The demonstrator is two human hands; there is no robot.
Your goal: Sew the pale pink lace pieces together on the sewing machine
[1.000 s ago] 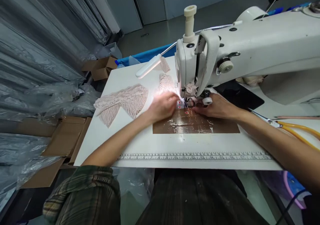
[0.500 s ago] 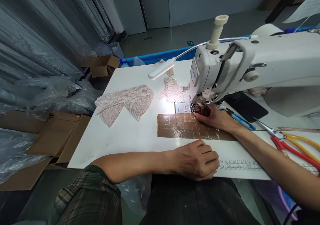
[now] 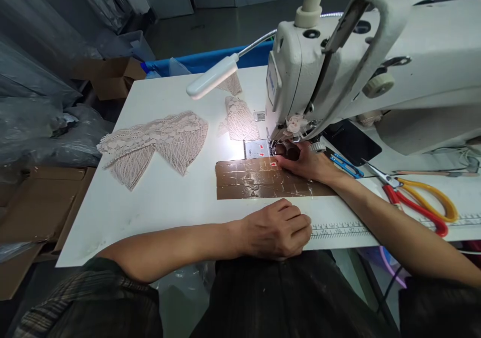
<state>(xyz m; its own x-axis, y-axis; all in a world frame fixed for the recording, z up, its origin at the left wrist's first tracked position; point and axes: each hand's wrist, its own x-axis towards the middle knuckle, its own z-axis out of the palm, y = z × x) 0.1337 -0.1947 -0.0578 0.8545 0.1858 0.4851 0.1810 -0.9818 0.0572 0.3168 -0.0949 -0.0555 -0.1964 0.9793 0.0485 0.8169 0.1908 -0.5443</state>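
Observation:
A white sewing machine (image 3: 356,67) stands on a white table (image 3: 165,198). My right hand (image 3: 304,161) reaches under its head at the needle, fingers pinched together on something I cannot make out beside the metal plate (image 3: 256,148). My left hand (image 3: 276,229) rests at the table's near edge over the printed ruler (image 3: 338,228), fingers curled into a loose fist with nothing visible in it. A brown taped patch (image 3: 255,180) lies between the two hands. Pink lace pieces (image 3: 158,142) lie to the left, and smaller lace pieces (image 3: 238,120) sit behind the needle.
A gooseneck lamp (image 3: 212,75) lights the needle area. Red and yellow scissors (image 3: 417,198) and blue thread snips (image 3: 343,163) lie right of my right arm. Cardboard boxes (image 3: 108,75) and plastic-wrapped material (image 3: 41,132) stand left of the table.
My left hand has drawn back from the needle to the table's near edge and curled shut. My right hand stays at the presser foot. The camera has come closer and tilted down.

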